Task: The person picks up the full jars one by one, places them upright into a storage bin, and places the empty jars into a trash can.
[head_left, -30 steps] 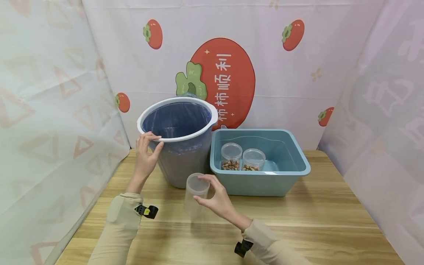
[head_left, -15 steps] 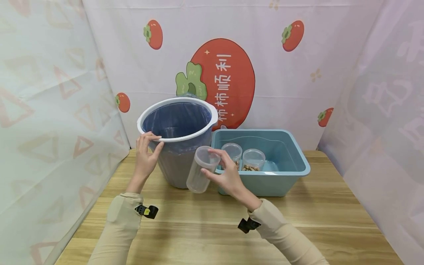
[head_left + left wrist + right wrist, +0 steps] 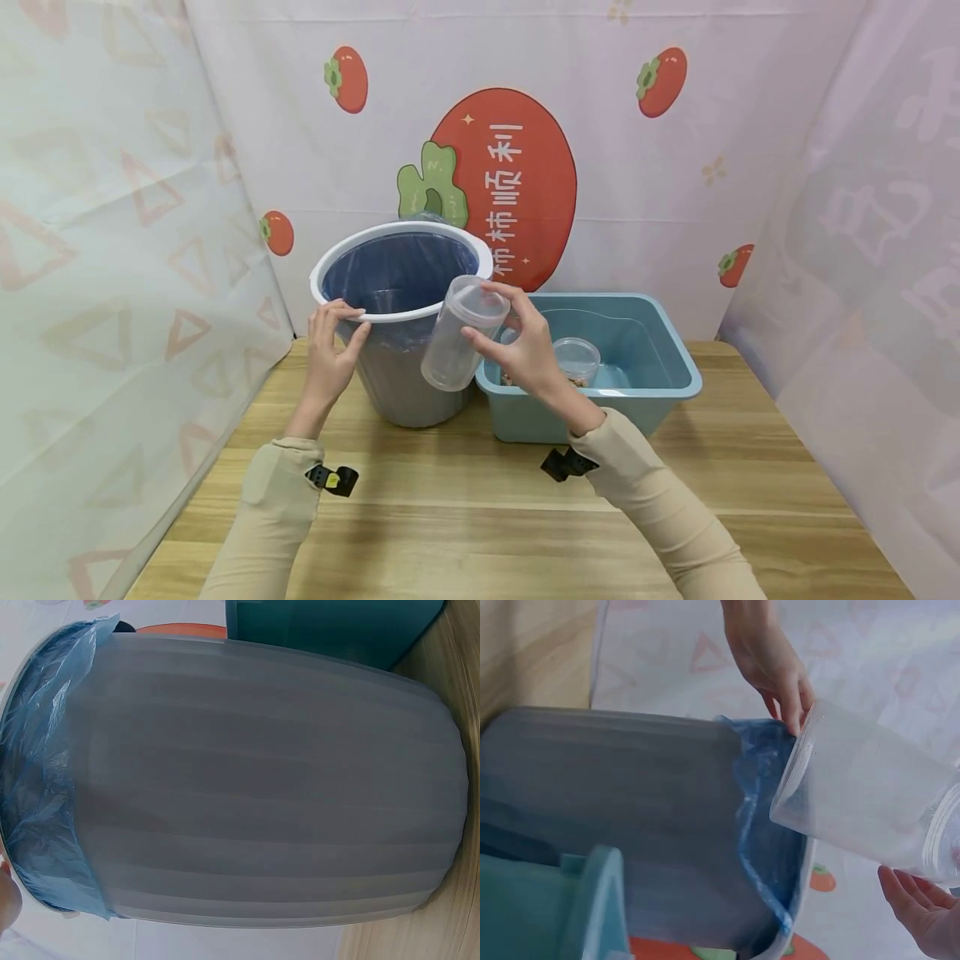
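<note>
A clear plastic jar (image 3: 461,337), with nothing visible inside, is held tilted by my right hand (image 3: 525,337) near its top end. It hangs in front of the right side of the grey trash can (image 3: 405,375), at rim height. On that can's white rim (image 3: 401,315), my left hand (image 3: 330,354) grips the front left edge between fingers and thumb. A blue bag (image 3: 45,787) lines the can and folds over its outside. In the right wrist view the jar (image 3: 870,787) overlaps the lined mouth, and my right fingertips (image 3: 900,896) lie by its far end.
To the right of the can stands a blue-green plastic tub (image 3: 652,333). In it sits a lidded clear jar (image 3: 576,358) with nuts at the bottom; another is mostly hidden behind my right hand. A wooden table (image 3: 465,533) carries everything, with a printed cloth (image 3: 615,192) behind.
My right hand has lifted the clear jar from the table, up and slightly right, and tilted it beside the can's rim. The left hand has stayed on the rim.
</note>
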Demonstrator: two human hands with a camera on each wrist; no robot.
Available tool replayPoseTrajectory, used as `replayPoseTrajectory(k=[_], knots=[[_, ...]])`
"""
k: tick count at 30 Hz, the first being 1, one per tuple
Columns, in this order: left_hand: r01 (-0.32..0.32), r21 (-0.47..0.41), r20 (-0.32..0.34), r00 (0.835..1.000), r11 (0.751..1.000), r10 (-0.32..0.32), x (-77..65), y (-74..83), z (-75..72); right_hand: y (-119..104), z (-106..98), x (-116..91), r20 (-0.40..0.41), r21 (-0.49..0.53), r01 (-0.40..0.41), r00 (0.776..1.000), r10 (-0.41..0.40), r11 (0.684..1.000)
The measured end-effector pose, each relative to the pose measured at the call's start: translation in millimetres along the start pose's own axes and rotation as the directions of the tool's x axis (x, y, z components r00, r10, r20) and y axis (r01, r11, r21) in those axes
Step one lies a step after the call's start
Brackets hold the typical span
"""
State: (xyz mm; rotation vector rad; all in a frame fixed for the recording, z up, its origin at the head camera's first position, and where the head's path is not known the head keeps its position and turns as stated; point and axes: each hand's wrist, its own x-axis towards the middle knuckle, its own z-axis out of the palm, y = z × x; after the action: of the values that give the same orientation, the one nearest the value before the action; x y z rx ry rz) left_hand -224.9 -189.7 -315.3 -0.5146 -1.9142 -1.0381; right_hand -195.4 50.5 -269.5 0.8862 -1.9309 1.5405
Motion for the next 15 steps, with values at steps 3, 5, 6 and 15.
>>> replayPoseTrajectory(k=[3, 5, 6, 15], knots=[[-0.004, 0.002, -0.003, 1.0, 1.0, 0.004, -0.3, -2.3, 0.8, -5, -2, 10, -0.012, 0.007, 0.006, 1.0, -0.005, 1.0], [-0.006, 0.005, -0.004, 1.0, 1.0, 0.006, -0.6, -4.1, 1.4, -9, -4, 17, -0.021, 0.002, 0.0, 1.0, 0.0, 1.0], [-0.007, 0.007, -0.005, 1.0, 1.0, 0.007, -0.8, -5.0, 1.7, -10, -4, 21, -0.026, 0.008, -0.003, 1.0, 0.003, 1.0], [-0.004, -0.001, 0.001, 1.0, 1.0, 0.004, -1.3, -4.9, 0.8, 0, -3, 53, -0.054, 0.037, -0.004, 0.999, 0.006, 0.999]])
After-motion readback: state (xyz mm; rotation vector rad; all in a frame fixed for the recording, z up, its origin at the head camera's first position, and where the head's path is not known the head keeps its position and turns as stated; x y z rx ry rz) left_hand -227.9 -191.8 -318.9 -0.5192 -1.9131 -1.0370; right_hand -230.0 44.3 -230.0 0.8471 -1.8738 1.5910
